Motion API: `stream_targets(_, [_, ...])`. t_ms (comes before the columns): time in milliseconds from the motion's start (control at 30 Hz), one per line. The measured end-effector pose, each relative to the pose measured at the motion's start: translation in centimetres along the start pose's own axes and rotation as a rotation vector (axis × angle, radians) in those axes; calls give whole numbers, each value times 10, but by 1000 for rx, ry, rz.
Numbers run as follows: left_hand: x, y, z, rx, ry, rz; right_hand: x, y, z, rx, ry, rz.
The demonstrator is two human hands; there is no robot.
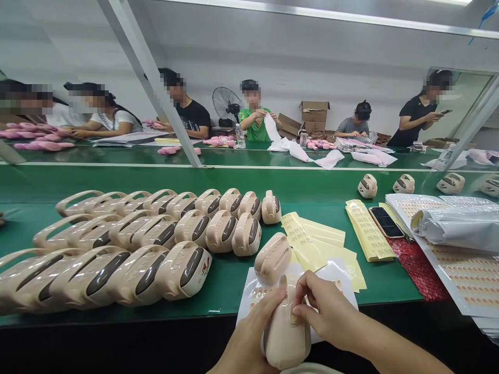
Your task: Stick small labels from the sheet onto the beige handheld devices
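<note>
Near the front edge of the bench I hold a beige plastic casing (286, 340) with a handle, probably a small portable speaker. My left hand (255, 322) is closed around its left side, the thumb near the handle. My right hand (317, 306) pinches with thumb and forefinger at the foot of the handle; whatever lies between the fingertips is too small to make out. Just beyond stands another beige casing (273, 258). Under my hands lies a white sheet of small oval stickers (245, 296), partly covered by the casing and my hands.
Rows of beige casings (183, 270) with dark panels fill the left. Yellow label sheets (325, 239), a phone (385, 222) and stacked sticker sheets (463, 275) lie to the right. More casings (367, 186) stand on the far belt. Several people sit or stand across the bench.
</note>
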State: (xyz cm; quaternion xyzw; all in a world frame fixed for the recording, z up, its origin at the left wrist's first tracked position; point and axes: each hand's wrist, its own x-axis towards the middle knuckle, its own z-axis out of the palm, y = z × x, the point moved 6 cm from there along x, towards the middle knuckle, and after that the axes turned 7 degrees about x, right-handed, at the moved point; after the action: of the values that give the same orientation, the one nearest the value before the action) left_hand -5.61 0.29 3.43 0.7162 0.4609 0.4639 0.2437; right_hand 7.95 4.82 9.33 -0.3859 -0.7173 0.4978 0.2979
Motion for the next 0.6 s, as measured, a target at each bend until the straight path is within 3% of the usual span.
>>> stream_targets(100, [1,-1,-2,95,-18,62,-7,-5,2,-223,43,-190])
stream_targets(233, [1,-3,0,136,-13,87,-28,-14,14,-648,50,-650])
stream_targets(300, [1,-1,1,100,9,60,-33,-11,14,-729,81,-727])
stream_targets(433, [1,7,-1,-69,122,-14,-17,3,-2,-481,146,-430])
stream_targets(533, [1,5,-1,-146,156,-32,0,12,-8,-158,59,-238])
stream_targets(600, [1,-4,5,-262,103,-51,10,15,-10,15,9,-198])
